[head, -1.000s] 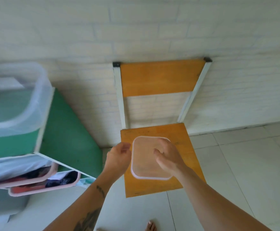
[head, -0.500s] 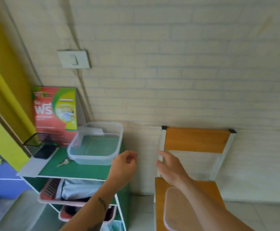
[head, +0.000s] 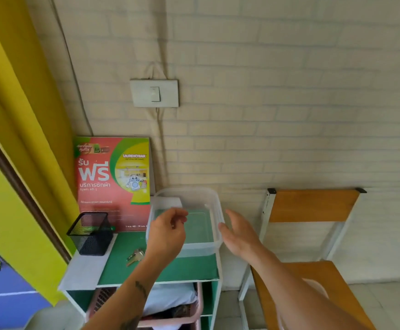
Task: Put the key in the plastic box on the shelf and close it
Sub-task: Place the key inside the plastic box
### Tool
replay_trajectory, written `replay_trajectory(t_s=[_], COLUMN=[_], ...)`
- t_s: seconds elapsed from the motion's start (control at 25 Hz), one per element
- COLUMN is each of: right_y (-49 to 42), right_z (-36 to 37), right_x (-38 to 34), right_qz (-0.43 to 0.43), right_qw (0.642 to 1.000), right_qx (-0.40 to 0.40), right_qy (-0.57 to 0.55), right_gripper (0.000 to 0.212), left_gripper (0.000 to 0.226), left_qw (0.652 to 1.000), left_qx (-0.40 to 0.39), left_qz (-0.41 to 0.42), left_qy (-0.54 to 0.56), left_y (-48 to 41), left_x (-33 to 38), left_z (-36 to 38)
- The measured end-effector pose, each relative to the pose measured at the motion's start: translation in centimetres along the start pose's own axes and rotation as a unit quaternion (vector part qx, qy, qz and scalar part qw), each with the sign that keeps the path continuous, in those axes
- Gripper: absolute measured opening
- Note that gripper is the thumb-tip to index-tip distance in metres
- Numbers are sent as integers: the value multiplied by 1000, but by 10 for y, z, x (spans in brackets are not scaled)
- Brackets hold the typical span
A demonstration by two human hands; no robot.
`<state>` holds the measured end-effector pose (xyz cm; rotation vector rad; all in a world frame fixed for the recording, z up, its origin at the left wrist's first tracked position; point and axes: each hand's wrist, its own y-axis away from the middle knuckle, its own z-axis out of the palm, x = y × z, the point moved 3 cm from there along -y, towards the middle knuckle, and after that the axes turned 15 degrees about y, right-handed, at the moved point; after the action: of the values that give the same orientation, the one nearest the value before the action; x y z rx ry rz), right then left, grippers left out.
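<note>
the clear plastic box [head: 195, 231] sits open, without a lid, on the green top of the shelf [head: 189, 270]. the key [head: 136, 256] lies on that green top just left of the box, beside the left wrist. the left hand [head: 168, 232] hovers over the box's left edge, fingers loosely curled and holding nothing. the right hand [head: 238, 234] is spread open and empty, just beside the box's right wall.
</note>
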<state>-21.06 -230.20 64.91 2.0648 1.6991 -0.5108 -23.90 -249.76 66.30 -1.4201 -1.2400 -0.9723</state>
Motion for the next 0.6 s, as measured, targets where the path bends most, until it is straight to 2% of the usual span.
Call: replay_trajectory(t_s=[0.2,0.32,0.4,0.48,0.6], right_y=[-12,-22,-29,-35,-40], right_z=[31,44,49,56,63], right_x=[-25,-31,-31,-29,-29], right_qz=[60,74,77,85,86], right_qw=[996,991,987,982,975], right_qx=[14,22,37,47,40], right_qy=[70,113,138,160,201], right_gripper=[58,63,63,64,66], left_gripper=[27,24,25,29,34], left_qw=[993,988,987,989,981], left_qx=[62,115,123,83,-24], left_qz=[91,79,56,24,-2], left_qy=[-39,-62,-83,-119,-190], left_y=[-21,-26,-25,-22,-22], left_x=[-36,-64,-86,-108,-132], left_z=[-51,-72,-80,-84,-85])
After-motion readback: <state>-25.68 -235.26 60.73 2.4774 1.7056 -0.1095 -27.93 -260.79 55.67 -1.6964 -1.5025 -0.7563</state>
